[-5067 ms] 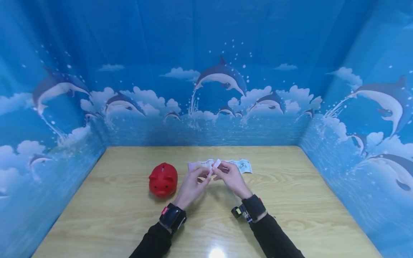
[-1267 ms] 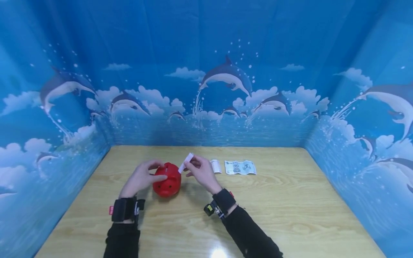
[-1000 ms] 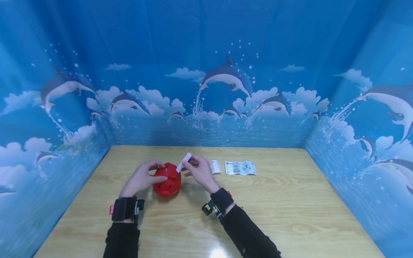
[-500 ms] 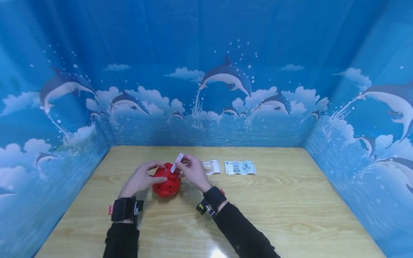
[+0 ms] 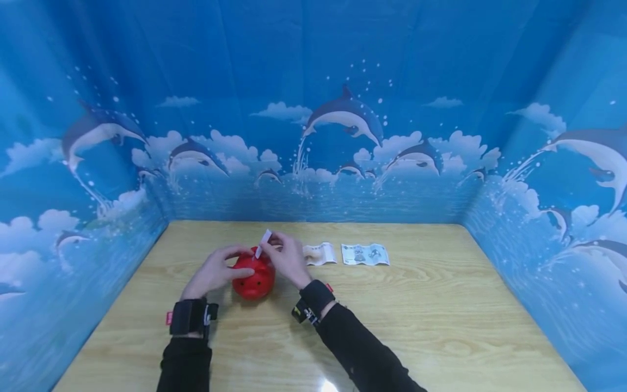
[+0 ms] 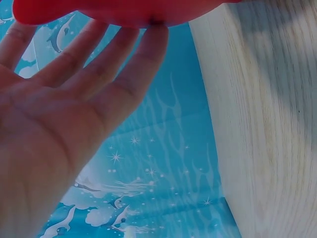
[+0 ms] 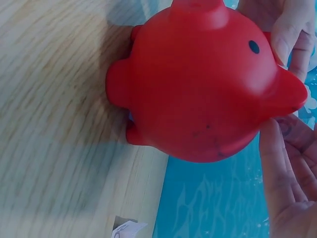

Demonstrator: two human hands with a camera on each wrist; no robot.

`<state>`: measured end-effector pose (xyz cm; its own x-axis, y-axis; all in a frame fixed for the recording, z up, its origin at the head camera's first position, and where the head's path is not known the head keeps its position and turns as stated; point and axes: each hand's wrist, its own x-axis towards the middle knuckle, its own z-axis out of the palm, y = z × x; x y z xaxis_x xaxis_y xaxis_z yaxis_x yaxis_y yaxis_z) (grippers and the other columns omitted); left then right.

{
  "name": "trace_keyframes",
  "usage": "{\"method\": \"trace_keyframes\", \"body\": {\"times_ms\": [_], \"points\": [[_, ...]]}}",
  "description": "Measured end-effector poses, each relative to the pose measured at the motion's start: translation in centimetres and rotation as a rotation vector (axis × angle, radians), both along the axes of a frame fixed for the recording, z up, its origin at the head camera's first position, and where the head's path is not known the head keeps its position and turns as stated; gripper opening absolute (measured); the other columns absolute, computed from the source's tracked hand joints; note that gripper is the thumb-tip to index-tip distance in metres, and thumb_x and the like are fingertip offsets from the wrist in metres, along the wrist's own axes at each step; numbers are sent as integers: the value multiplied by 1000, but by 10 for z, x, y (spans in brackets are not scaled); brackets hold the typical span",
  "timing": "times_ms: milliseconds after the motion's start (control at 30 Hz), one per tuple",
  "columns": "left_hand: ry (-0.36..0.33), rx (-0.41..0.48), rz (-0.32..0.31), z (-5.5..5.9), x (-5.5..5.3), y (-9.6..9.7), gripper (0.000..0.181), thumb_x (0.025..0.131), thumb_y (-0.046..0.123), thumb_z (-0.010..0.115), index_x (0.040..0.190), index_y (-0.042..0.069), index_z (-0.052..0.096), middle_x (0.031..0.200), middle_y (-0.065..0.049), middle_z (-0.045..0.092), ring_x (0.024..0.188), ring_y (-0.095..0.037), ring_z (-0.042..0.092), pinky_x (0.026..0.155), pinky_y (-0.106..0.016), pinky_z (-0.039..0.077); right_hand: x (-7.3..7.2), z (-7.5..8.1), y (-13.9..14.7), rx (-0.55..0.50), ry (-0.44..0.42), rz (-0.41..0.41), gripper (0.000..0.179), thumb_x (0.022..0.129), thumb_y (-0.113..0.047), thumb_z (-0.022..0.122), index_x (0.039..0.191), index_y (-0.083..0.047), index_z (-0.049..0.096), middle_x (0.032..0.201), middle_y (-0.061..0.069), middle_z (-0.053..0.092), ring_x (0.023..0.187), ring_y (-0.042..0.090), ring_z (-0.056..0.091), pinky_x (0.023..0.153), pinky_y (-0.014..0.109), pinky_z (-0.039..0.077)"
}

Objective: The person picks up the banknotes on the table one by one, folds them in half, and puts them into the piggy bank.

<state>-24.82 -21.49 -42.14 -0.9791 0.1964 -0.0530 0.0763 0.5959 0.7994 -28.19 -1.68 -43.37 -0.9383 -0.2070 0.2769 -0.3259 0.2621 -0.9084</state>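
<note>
My left hand (image 5: 210, 272) holds the red piggy bank (image 5: 254, 283), its thumb at the front and its fingers on the far side. The left wrist view shows that hand's fingertips (image 6: 153, 39) touching the red underside edge. My right hand (image 5: 289, 258) pinches a narrow folded banknote (image 5: 265, 239), tilted over the top of the piggy bank near its slot. Whether the note's lower end is in the slot, I cannot tell. In the right wrist view the piggy bank (image 7: 198, 89) fills the middle and the folded note is hidden.
Two flat banknotes lie behind and to the right: a pinkish one (image 5: 320, 254), partly behind my right hand, and a greenish one (image 5: 364, 254). They rest on the wooden table (image 5: 441, 305). A blue dolphin curtain (image 5: 313, 201) borders the table's back and sides.
From the middle, my left hand has gone to the piggy bank and taken hold. My right hand has carried the folded note leftward to above the bank's top, uncovering more of the pinkish note lately.
</note>
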Motion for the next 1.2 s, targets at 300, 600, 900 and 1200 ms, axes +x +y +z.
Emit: {"method": "trace_keyframes", "body": {"times_ms": [300,600,900,1200], "points": [[43,-19,-16,-1,2,-1,58,81,37,79,133,19,60,141,-12,52,129,-36,44,96,-54,50,-1,1,-5,84,34,-6,27,95,-26,65,116,-9,69,105,7,74,87,12,71,74,20,56],[65,-39,-36,-2,1,-3,57,83,37,78,134,19,60,139,-12,56,129,-35,48,97,-54,50,-2,3,-8,102,97,58,26,95,-23,65,118,-13,68,105,4,73,95,9,69,79,18,55],[32,-32,-16,-2,0,-4,62,80,41,80,135,21,58,138,-9,57,128,-34,47,98,-56,48,-2,5,-9,139,72,88,24,97,-27,63,118,-17,67,110,1,72,95,7,69,80,18,55],[38,-39,-7,-2,1,-4,63,81,40,79,136,18,57,135,-10,58,127,-34,48,98,-56,47,-2,7,-9,178,94,105,29,96,-28,64,122,-15,66,111,3,72,94,8,70,79,18,55]]}}
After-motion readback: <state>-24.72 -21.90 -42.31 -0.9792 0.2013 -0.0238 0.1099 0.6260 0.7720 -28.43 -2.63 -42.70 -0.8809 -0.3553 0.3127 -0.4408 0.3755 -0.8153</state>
